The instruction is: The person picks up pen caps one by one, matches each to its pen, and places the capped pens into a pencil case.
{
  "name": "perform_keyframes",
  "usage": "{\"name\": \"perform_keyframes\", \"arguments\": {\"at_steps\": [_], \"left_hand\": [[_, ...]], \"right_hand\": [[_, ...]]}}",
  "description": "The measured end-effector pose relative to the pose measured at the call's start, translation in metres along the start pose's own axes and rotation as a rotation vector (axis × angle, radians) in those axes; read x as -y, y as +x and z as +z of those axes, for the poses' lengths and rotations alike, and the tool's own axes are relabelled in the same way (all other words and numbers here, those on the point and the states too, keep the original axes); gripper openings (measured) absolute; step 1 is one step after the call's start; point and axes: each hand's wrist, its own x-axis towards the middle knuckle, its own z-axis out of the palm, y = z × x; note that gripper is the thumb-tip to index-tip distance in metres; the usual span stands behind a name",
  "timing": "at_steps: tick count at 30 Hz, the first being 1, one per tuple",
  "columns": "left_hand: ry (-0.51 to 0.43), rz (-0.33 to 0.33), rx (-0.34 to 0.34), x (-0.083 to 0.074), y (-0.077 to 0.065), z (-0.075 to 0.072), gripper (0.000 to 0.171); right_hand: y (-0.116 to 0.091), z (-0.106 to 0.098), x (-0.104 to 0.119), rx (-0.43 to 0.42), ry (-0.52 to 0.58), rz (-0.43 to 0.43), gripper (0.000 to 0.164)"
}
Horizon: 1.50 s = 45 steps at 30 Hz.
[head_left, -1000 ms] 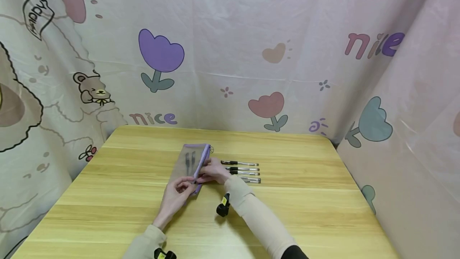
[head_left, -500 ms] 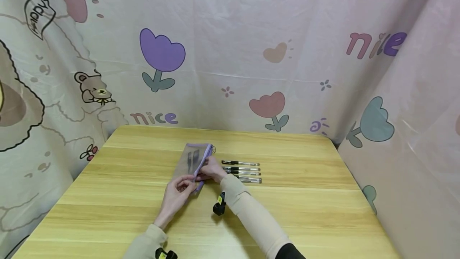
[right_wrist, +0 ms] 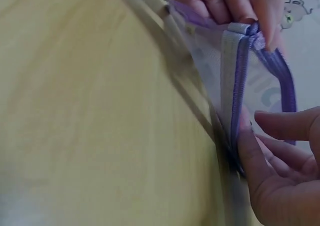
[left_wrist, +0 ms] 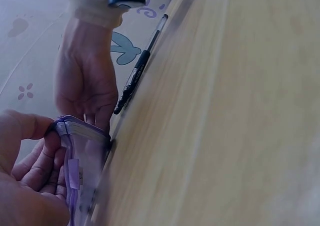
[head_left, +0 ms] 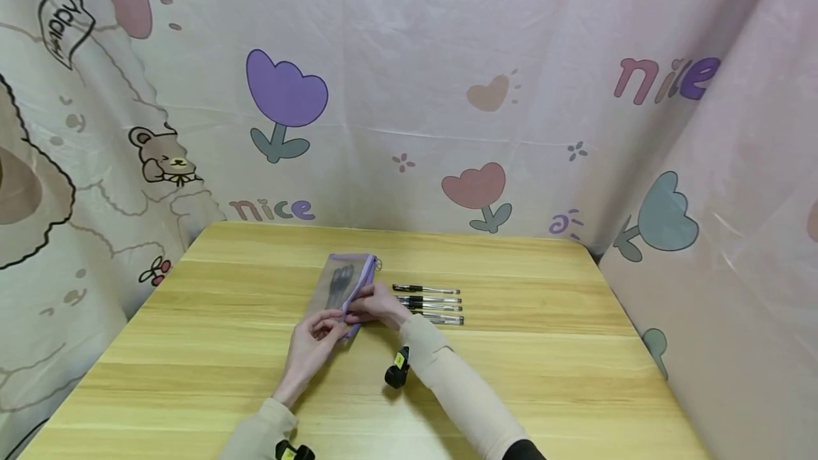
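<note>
A see-through mesh pencil case (head_left: 322, 293) with purple edging and a purple zip lies on the table, its zip side parted. Dark, narrow pen-like shapes (head_left: 341, 279) show through the mesh. My left hand (head_left: 309, 346) pinches the near end of the zip edge between thumb and fingers, as the left wrist view also shows. At the opening is my right hand (right_wrist: 285, 171), fingers reaching against the inner side of the zip band (right_wrist: 235, 85), thumb held slightly apart. Whether a pen lies under those fingertips is hidden. Several black-and-clear gel pens (head_left: 434, 299) lie to the right of the case.
The light wooden table (head_left: 543, 360) ends at a patterned cloth backdrop (head_left: 409, 105), which also hangs along both sides. A small metal ring (head_left: 378, 265) hangs at the far corner of the case. A black wrist camera (head_left: 397, 368) sits below the right sleeve.
The dark shapes inside the case have gone from two separate ones to a wider cluster. My right hand has shifted only slightly; the left keeps its hold. The pens outside have not moved.
</note>
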Motion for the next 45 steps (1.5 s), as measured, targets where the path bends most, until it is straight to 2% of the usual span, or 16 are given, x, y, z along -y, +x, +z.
{"name": "perform_keyframes", "arguments": {"at_steps": [4,8,11,14,18,22,26,30,36,45], "left_hand": [[0.004,-0.024,-0.008,0.0,0.0,0.0,0.023],[0.008,-0.034,-0.01,0.0,0.0,-0.001,0.024],[0.008,-0.04,-0.007,0.001,0.0,-0.001,0.025],[0.025,-0.047,0.002,0.002,-0.001,-0.002,0.027],[0.043,-0.055,0.013,0.004,-0.002,-0.003,0.029],[0.036,-0.074,0.02,0.004,-0.001,-0.002,0.03],[0.018,-0.109,0.021,0.004,-0.001,0.0,0.028],[0.019,-0.136,0.024,0.004,0.0,-0.001,0.027],[0.017,-0.159,0.031,0.005,0.0,-0.001,0.027],[0.018,-0.168,0.027,0.004,-0.001,-0.001,0.027]], "right_hand": [[-0.011,-0.007,-0.004,-0.034,0.042,-0.02,0.03],[-0.027,-0.017,-0.006,-0.038,-0.007,-0.084,0.032],[-0.044,-0.031,-0.007,0.004,-0.139,-0.181,0.036],[-0.063,-0.051,-0.008,0.039,-0.34,-0.3,0.037],[-0.087,-0.083,-0.009,0.008,-0.604,-0.411,0.036],[-0.104,-0.115,-0.013,-0.033,-0.758,-0.477,0.04],[-0.116,-0.137,-0.018,-0.073,-0.874,-0.49,0.039],[-0.118,-0.146,-0.02,-0.101,-0.957,-0.48,0.029],[-0.113,-0.144,-0.022,-0.129,-1.026,-0.465,0.019],[-0.106,-0.14,-0.025,-0.169,-1.081,-0.465,0.012]]}}
